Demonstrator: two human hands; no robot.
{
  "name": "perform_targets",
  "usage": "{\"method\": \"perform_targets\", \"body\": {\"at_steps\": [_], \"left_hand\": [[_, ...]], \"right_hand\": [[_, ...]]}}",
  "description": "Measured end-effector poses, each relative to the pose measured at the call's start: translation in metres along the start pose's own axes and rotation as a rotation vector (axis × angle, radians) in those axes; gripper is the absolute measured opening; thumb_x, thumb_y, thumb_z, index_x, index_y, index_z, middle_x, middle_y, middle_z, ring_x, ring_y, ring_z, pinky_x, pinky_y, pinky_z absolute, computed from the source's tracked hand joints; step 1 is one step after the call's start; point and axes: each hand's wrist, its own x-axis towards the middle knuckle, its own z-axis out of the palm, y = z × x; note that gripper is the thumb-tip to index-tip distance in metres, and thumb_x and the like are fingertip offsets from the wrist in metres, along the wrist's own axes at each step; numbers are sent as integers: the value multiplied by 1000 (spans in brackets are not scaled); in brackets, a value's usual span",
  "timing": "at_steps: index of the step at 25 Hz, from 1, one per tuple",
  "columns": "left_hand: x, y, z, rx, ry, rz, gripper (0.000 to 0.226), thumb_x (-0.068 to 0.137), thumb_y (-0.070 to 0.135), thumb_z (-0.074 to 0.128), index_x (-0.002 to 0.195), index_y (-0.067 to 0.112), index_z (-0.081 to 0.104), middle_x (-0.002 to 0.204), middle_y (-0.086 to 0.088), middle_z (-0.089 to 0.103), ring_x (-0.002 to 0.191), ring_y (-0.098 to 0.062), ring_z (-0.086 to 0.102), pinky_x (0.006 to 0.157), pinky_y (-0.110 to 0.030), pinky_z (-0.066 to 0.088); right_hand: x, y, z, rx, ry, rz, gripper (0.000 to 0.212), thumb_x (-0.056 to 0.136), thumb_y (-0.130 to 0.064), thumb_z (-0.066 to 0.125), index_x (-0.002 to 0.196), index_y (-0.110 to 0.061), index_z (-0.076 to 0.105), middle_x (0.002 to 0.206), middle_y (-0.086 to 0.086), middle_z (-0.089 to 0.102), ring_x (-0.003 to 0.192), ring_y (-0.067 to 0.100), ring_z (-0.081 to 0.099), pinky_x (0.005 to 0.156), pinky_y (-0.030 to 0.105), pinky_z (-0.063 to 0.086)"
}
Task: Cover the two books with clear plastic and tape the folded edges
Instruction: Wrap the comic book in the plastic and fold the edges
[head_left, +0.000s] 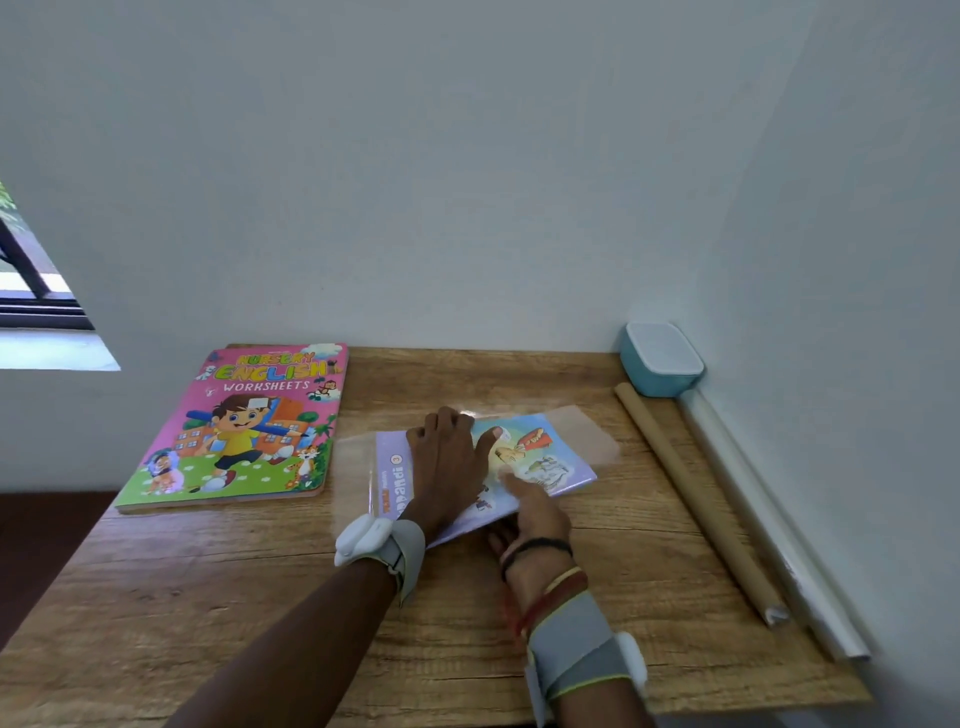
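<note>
A small lilac picture book (550, 457) lies in the middle of the wooden table (208, 597), on a sheet of clear plastic (592, 436) that sticks out at its left and far right sides. My left hand (449, 462) lies flat on the cover, fingers spread, pressing it down. My right hand (530, 514) grips the book's near edge, thumb on top and fingers underneath, lifting that edge a little. A larger pink and green worksheet book (244, 426) lies flat at the table's far left, bare of plastic as far as I can tell.
A blue box with a pale lid (660, 358) stands in the far right corner. A brown cardboard tube (696, 499) and a white roll (763, 514) lie side by side along the right wall. A window opening is at the far left.
</note>
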Motion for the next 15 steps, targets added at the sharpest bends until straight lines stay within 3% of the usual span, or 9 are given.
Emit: {"method": "perform_targets", "body": {"at_steps": [2,5,8,9,11,12,13,15], "left_hand": [[-2,3,-4,-106,-60,-67,50,96,60,37,106,20,66,109,-3,57,106,-27,51,88,-43,36],[7,14,-36,-488,-72,-179,52,98,60,29,100,21,64,104,-5,64,104,-29,58,89,-47,46],[28,24,-102,-1015,-58,-224,65,100,61,25,99,13,70,91,1,73,90,-16,68,87,-41,53],[31,18,-119,-1176,-107,-203,72,97,67,26,108,10,68,93,6,74,92,-11,68,89,-37,53],[31,-2,-140,-1449,-202,-271,79,88,72,42,119,2,59,97,4,69,105,-17,65,87,-30,55],[32,-18,-143,-1550,-267,-359,73,88,68,49,116,1,62,93,-2,70,106,-22,66,81,-29,58],[31,-26,-150,-1646,-393,-393,67,91,65,46,102,3,71,85,-6,72,95,-23,70,75,-30,60],[29,-40,-156,-1792,-721,-334,82,95,66,25,74,5,75,72,-10,72,70,-21,72,64,-28,59]], "right_hand": [[-3,7,11,-168,31,-126,34,63,-5,78,95,2,70,94,10,71,87,30,66,83,43,55],[-27,-3,16,-351,8,-461,21,76,-7,71,96,-1,72,88,10,72,81,26,66,70,31,52],[-57,-21,20,-625,-48,-1012,13,85,-8,62,94,-4,71,81,9,72,70,21,64,59,26,43],[-63,-26,21,-753,-8,-1247,20,84,-4,60,101,-7,71,83,7,72,68,19,63,57,26,44],[-64,-25,22,-1053,78,-1612,48,75,-1,53,120,-12,66,100,7,73,77,20,69,56,28,51],[-60,-19,20,-1195,109,-1718,55,73,-3,48,126,-11,63,110,10,71,86,23,71,56,30,54],[-53,-10,16,-1315,129,-1765,55,76,-6,45,129,-11,59,118,13,68,94,28,70,58,34,57],[-39,14,6,-1470,103,-1672,52,81,-12,57,133,-10,53,124,17,64,101,35,68,66,41,60]]}}
